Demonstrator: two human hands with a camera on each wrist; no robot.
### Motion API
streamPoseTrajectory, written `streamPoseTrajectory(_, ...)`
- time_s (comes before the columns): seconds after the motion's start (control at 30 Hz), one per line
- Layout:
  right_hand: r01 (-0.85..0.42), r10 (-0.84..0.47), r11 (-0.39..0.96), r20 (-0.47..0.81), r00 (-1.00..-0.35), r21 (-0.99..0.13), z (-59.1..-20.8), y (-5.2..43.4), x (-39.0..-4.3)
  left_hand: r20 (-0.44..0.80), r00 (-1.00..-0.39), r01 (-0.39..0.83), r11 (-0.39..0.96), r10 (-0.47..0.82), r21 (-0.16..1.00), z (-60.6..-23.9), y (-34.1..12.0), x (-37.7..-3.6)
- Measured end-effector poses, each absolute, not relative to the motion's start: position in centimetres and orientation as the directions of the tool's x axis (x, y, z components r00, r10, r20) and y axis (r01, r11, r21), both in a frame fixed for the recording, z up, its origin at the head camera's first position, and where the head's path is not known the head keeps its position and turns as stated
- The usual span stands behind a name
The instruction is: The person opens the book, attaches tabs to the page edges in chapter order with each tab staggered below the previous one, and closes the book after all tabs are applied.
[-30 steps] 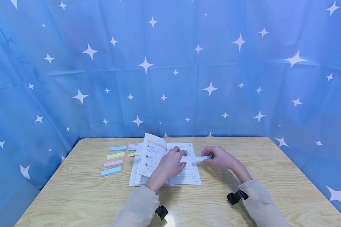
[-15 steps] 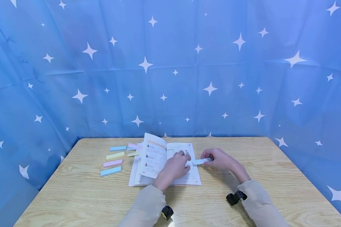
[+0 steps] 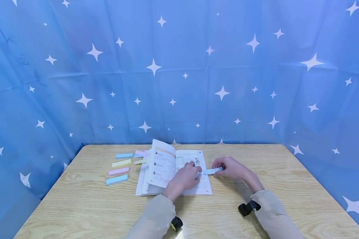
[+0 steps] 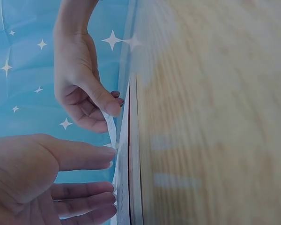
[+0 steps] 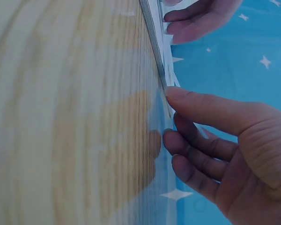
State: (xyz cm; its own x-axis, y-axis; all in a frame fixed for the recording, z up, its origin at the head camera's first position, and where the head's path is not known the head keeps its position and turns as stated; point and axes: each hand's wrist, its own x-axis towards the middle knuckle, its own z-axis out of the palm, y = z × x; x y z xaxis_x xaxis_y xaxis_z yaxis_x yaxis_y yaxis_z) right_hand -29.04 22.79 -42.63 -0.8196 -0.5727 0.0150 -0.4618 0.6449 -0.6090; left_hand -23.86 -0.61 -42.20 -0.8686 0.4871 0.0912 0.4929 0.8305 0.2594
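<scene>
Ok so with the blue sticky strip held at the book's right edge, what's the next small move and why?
Probably press the strip down onto the open book page edge: the right hand pinches its outer end, and the left hand fingers already rest on the page at its inner end.

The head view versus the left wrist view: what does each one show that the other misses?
Only the head view shows the four coloured sticky pads lined up left of the open book, the whole table and both sleeves. Only the left wrist view shows, edge-on, the left hand's fingers lying straight on the page and the right thumb pinching the strip. Both show the left hand, the right hand and the pale blue strip between them.
</scene>
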Motion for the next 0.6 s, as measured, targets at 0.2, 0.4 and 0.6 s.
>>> streamPoseTrajectory(0.2, -0.476, -0.592, 0.628, 0.019, -0.805, -0.615, -42.72, 22.90, -28.99, 0.083, -0.865, 0.499, 0.833, 0.495, 0.239, -42.34, -0.28, -23.70)
streamPoseTrajectory(0.4, -0.465, -0.591, 0.632, 0.003, -0.807, -0.620, -42.81, 22.81, -28.98, 0.072, -0.865, 0.498, 0.837, 0.496, 0.227, -42.32, -0.17, -23.47)
streamPoseTrajectory(0.6, -0.470, -0.595, 0.634, 0.002, -0.804, -0.614, -42.98, 22.84, -29.14, 0.058, -0.864, 0.500, 0.840, 0.500, 0.211, -42.32, -0.05, -23.29)
